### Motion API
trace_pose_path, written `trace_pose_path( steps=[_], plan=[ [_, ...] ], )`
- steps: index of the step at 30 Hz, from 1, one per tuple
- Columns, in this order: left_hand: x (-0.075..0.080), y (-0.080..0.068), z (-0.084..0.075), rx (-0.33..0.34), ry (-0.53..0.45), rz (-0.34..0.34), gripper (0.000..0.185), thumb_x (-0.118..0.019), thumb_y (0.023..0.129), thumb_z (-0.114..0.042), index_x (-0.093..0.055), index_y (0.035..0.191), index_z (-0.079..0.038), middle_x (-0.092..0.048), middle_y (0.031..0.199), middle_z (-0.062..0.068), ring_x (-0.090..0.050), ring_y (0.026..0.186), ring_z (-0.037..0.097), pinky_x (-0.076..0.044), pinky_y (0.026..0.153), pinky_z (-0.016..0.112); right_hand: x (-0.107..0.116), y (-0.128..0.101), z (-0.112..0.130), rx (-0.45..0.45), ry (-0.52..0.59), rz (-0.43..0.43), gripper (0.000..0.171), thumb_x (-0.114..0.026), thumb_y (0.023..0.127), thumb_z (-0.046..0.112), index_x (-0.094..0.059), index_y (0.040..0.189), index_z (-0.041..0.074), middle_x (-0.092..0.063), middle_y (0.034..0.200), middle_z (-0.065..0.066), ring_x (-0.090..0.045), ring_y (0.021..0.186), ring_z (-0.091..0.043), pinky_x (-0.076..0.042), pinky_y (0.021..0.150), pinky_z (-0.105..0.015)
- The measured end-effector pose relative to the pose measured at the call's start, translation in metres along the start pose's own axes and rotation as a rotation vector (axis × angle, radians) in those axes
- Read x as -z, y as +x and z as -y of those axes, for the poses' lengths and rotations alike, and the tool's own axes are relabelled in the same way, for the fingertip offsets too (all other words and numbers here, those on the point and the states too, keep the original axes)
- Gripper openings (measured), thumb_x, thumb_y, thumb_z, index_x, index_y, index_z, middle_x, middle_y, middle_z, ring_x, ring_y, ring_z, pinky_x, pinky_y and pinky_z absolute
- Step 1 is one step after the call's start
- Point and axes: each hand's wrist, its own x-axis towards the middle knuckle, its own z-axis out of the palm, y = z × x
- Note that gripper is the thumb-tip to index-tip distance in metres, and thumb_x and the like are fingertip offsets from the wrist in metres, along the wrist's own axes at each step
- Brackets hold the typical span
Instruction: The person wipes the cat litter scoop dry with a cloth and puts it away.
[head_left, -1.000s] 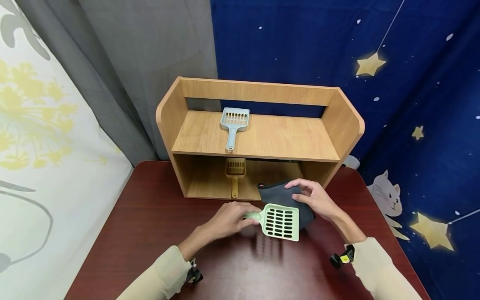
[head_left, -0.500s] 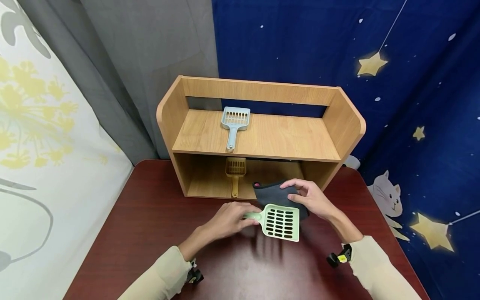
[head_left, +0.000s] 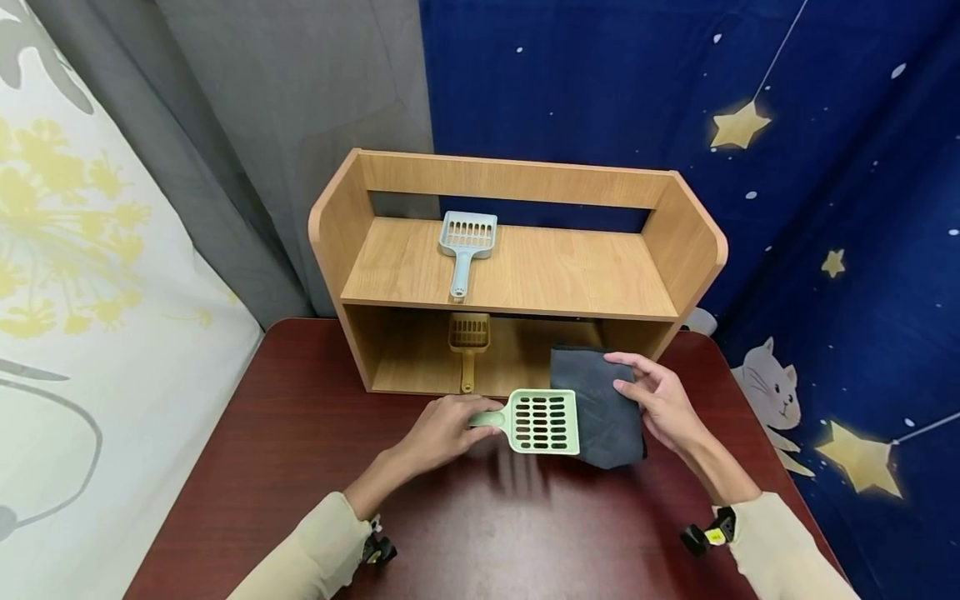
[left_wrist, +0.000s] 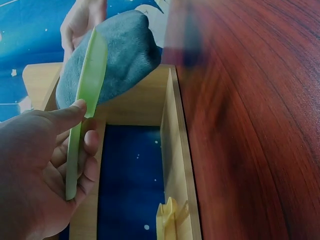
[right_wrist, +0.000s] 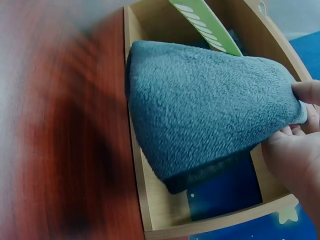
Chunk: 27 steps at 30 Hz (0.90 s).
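My left hand (head_left: 453,423) grips the handle of a pale green slotted scoop (head_left: 542,421) and holds it just above the dark red table (head_left: 300,433). In the left wrist view the green scoop (left_wrist: 86,95) appears edge-on, with my thumb along its handle. To the scoop's right, my right hand (head_left: 651,396) pinches a dark grey fleece cloth (head_left: 596,400) by its right edge. The cloth's left part lies behind the scoop's head. In the right wrist view the cloth (right_wrist: 210,120) hangs from my right-hand fingers (right_wrist: 300,130), with the green scoop (right_wrist: 207,25) beyond it.
A two-level wooden shelf (head_left: 675,250) stands at the table's far edge. A light blue scoop (head_left: 467,242) lies on its upper board and a yellow scoop (head_left: 468,342) in the lower compartment. Curtains and a starry blue backdrop hang behind.
My right hand has carried the cloth to the right, so that it now spreads beside the scoop's head. The green scoop has shifted slightly left and away from me.
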Motion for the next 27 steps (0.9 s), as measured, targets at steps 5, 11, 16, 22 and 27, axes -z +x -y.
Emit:
trace_pose_path(
  steps=[5,11,16,22,27],
  plan=[
    [0.001,-0.001,0.001,0.003,0.007,-0.033,0.031,-0.084,0.092,-0.021,-0.079,0.121,-0.012,-0.080,0.116,0.001,-0.072,0.092,0.010,-0.059,0.073,0.035,-0.002,-0.002,-0.001,0.002,0.103,-0.004,0.041,-0.060,0.102,-0.009,-0.061,0.142,-0.001,-0.060,0.139,-0.005,-0.060,0.119,-0.012,-0.056,0.090,-0.023],
    [0.002,-0.002,0.002,-0.029,-0.014,-0.084,0.032,-0.085,0.091,-0.019,-0.079,0.121,-0.009,-0.080,0.112,0.001,-0.070,0.085,0.009,-0.057,0.071,0.030,-0.005,-0.003,-0.004,0.010,0.217,0.011,0.042,-0.054,0.104,-0.011,-0.062,0.142,0.002,-0.059,0.142,-0.006,-0.062,0.119,-0.013,-0.057,0.092,-0.025],
    [0.003,0.000,0.002,-0.092,-0.035,-0.161,0.033,-0.087,0.088,-0.015,-0.081,0.119,-0.007,-0.080,0.105,0.003,-0.068,0.079,0.007,-0.055,0.066,0.025,-0.012,0.001,-0.010,-0.001,0.356,0.091,0.045,-0.044,0.105,-0.014,-0.057,0.146,-0.001,-0.064,0.138,-0.005,-0.066,0.121,-0.017,-0.057,0.095,-0.030],
    [0.003,0.004,0.000,-0.118,-0.106,-0.200,0.034,-0.088,0.086,-0.011,-0.081,0.119,-0.006,-0.081,0.102,0.004,-0.066,0.077,0.006,-0.050,0.063,0.017,-0.028,0.010,-0.015,-0.060,0.496,0.168,0.048,-0.039,0.107,-0.013,-0.057,0.148,0.004,-0.065,0.141,-0.006,-0.066,0.125,-0.019,-0.057,0.099,-0.033],
    [0.002,0.007,-0.002,-0.126,-0.168,-0.205,0.035,-0.088,0.086,-0.010,-0.080,0.120,-0.005,-0.081,0.105,0.005,-0.074,0.088,0.010,-0.053,0.067,0.018,-0.038,0.019,-0.018,-0.059,0.595,0.227,0.049,-0.035,0.107,-0.013,-0.056,0.148,0.004,-0.065,0.140,-0.008,-0.067,0.124,-0.019,-0.057,0.099,-0.033]
  ],
)
